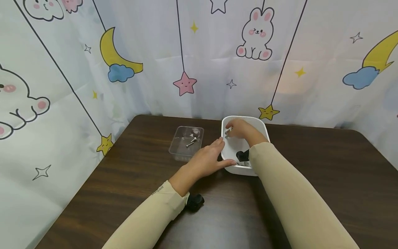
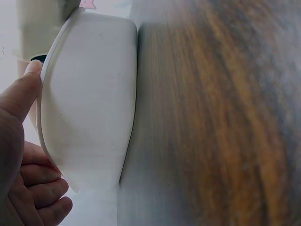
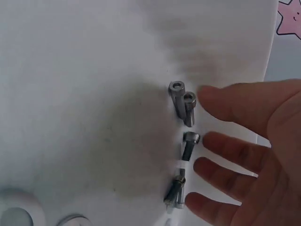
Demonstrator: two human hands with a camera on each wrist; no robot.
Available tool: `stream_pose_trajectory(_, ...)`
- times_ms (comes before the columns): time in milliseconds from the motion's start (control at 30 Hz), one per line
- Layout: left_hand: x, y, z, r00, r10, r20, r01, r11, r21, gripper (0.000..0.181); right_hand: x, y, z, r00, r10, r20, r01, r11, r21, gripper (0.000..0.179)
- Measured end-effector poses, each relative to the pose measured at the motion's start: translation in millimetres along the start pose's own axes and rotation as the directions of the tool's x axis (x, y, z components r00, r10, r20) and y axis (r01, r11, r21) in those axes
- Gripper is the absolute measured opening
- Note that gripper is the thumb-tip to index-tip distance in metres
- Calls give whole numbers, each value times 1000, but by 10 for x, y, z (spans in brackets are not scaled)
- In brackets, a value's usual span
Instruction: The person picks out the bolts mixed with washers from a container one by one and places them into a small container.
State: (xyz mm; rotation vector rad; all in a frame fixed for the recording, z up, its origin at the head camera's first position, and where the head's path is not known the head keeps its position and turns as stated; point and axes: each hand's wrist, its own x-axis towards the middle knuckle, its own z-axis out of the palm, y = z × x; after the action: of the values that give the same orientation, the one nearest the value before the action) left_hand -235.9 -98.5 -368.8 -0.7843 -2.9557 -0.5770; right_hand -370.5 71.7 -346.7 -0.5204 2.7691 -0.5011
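Inside a white plastic bin (image 1: 229,148), my right hand (image 1: 242,128) reaches toward the far left wall. Several silver socket-head bolts (image 3: 177,96) lie along that wall in the right wrist view. The thumb and fingertips of the right hand (image 3: 249,141) hover close beside them, spread, with no bolt between them. At the bin's near left corner my left hand (image 1: 205,159) rests on the rim, thumb along the near edge and fingers extended at the left side. In the left wrist view, the left thumb touches the bin's rim (image 2: 41,101).
A clear plastic box (image 1: 178,151) stands left of the bin, with a few bolts (image 1: 191,142) in it. Round ring-shaped parts (image 3: 21,207) lie in the bin's near end. The dark wooden table (image 1: 133,166) ends at a patterned curtain (image 1: 155,86).
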Motion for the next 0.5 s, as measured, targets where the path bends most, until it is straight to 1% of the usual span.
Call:
stream_pose_trajectory(233, -6, 2, 8, 1000, 4, -8, -4, 1000, 12, 88, 14, -6, 22, 995, -43, 87, 50, 995, -87, 47)
stream_pose_trajectory(333, -8, 0, 13, 1000, 5, -11, -5, 1000, 12, 88, 6, -3, 28, 996, -31, 85, 41, 993, -113, 44)
stream_pose_trajectory(500, -11, 0, 22, 1000, -2, -11, 2, 1000, 9, 88, -19, 8, 34, 999, 27, 47, -21, 993, -115, 33)
